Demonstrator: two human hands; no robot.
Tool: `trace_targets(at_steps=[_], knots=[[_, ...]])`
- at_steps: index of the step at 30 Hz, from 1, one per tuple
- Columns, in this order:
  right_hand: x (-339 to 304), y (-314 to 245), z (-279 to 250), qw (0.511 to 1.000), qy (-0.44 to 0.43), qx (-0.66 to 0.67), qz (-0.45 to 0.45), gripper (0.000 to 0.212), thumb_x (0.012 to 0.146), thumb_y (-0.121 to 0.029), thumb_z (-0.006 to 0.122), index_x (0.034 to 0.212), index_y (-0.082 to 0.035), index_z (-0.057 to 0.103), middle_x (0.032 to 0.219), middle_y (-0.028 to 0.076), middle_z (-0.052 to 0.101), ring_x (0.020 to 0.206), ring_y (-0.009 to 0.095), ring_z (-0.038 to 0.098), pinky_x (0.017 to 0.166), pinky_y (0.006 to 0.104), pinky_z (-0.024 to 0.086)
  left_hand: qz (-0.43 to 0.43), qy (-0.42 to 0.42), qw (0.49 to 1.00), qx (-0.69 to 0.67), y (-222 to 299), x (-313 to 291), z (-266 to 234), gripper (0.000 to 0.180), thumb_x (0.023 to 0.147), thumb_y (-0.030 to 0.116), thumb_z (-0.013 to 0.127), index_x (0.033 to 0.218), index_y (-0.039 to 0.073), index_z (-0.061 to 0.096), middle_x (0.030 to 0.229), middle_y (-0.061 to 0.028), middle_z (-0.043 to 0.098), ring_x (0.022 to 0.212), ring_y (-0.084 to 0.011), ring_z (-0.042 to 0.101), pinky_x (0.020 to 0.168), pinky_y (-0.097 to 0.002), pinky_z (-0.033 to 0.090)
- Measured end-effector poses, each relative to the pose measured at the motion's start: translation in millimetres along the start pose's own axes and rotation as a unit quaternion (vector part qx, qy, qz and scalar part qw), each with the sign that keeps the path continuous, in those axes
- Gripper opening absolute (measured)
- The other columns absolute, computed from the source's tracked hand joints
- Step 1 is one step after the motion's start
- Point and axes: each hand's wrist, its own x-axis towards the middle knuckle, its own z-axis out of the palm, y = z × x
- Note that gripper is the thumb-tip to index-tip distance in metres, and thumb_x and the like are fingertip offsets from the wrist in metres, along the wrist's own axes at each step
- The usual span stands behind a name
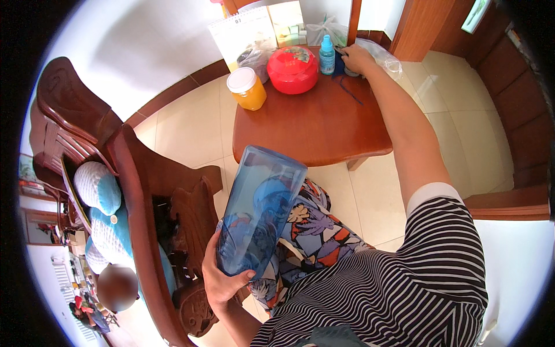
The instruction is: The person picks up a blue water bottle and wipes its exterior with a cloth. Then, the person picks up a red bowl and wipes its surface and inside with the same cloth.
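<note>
My left hand (221,276) grips the lower end of a clear blue plastic container (263,208), tilted above my lap. The container looks empty, and my patterned trousers show through it. My right hand (359,60) reaches to the far right corner of the wooden table (312,130), its fingers closed around a small dark thing I cannot make out. Just left of those fingers stands a small blue bottle (327,58) with a light blue cap. A round red lidded container (292,70) and a white-lidded jar of yellow contents (247,89) stand further left.
A desk calendar (243,34) and a knotted plastic bag (326,29) are at the table's back. Another clear bag (381,55) lies behind my right hand. A carved wooden bench (139,191) with cushions (98,188) stands at left. A person (117,289) is beyond it.
</note>
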Motion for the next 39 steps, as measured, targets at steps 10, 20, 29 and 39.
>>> trace_targets(at_steps=[10,20,29,39], knots=[[-183.2,-3.7,-7.7,0.984,0.148,0.037,-0.091,0.026,0.087,-0.017,0.060,0.110,-0.009,0.069,0.115,0.011,0.062,0.107,0.034,0.058,0.091,0.0457,0.051,0.004,-0.006,1.000,0.028,-2.3,3.2,-4.4,0.121,0.047,0.055,0.096,0.135,-0.013,0.046,0.123,-0.0205,0.060,0.114,-0.0279,0.061,0.100,-0.0382,0.046],[-215.6,-19.6,-11.3,0.986,0.144,0.064,-0.060,0.025,0.088,-0.017,0.062,0.110,-0.012,0.070,0.119,0.009,0.063,0.110,0.034,0.057,0.092,0.0457,0.051,-0.013,-0.030,0.999,0.019,-6.5,10.0,-15.9,0.127,0.046,0.057,0.096,0.137,-0.014,0.044,0.124,-0.0224,0.060,0.114,-0.0298,0.061,0.100,-0.0402,0.046],[-59.6,-14.9,2.3,0.998,0.055,0.015,-0.020,0.032,0.094,-0.023,0.057,0.124,-0.018,0.067,0.130,0.008,0.058,0.119,0.035,0.054,0.098,0.0472,0.048,-0.026,-0.009,0.999,0.033,-9.0,6.9,-16.1,0.129,0.044,0.059,0.095,0.137,-0.014,0.043,0.125,-0.0229,0.059,0.114,-0.0318,0.061,0.100,-0.0407,0.046],[1.7,-27.6,-12.3,0.997,-0.028,0.013,0.065,0.036,0.099,-0.027,0.053,0.132,-0.016,0.061,0.141,0.009,0.048,0.130,0.035,0.049,0.104,0.0494,0.045,-0.042,-0.016,0.999,-0.009,-4.1,6.4,-15.2,0.120,0.047,0.043,0.097,0.136,-0.017,0.043,0.123,-0.0234,0.060,0.115,-0.0302,0.060,0.103,-0.0383,0.043]])
